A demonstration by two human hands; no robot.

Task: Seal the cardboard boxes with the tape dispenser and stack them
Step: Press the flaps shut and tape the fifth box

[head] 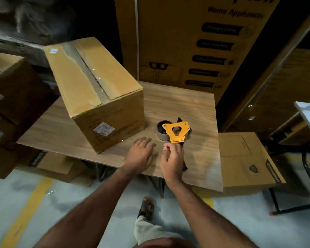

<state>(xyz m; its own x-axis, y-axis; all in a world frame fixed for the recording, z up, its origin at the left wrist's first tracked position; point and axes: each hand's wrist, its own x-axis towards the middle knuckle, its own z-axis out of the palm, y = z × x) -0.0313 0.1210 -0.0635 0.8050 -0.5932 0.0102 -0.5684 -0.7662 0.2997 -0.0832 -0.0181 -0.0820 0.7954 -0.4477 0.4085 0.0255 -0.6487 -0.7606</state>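
Head view. Worktop (186, 104) of wood grain carries the task items and serves as the landmark. Cardboard box (97, 86) stands on the far-left part of the worktop, turned at an angle, with its left portion overhanging the worktop's left edge. Its top flaps are closed, and a strip of clear tape runs along the centre seam. A white label (103, 129) sits on the near side face of the box.

Tape dispenser (175, 132) lies on its side on the worktop, to the right of the cardboard box and apart from it. Its yellow side plate faces up, and a tape roll (162, 131) is mounted at its left end. Its dark handle extends toward the near edge of the worktop and is mostly hidden under the right hand.

Left hand (140, 152) rests palm down on the worktop, near the front corner of the cardboard box. Its fingers are straight, lightly spread, and hold nothing.

Right hand (172, 158) lies over the handle of the tape dispenser. Its fingers are curled, with the fingertips at the near edge of the yellow plate. Whether they actually clamp the handle cannot be told.

Beyond the worktop's far edge stands a tall printed carton (195, 42). A further carton (247, 158) sits beside the worktop's right edge.
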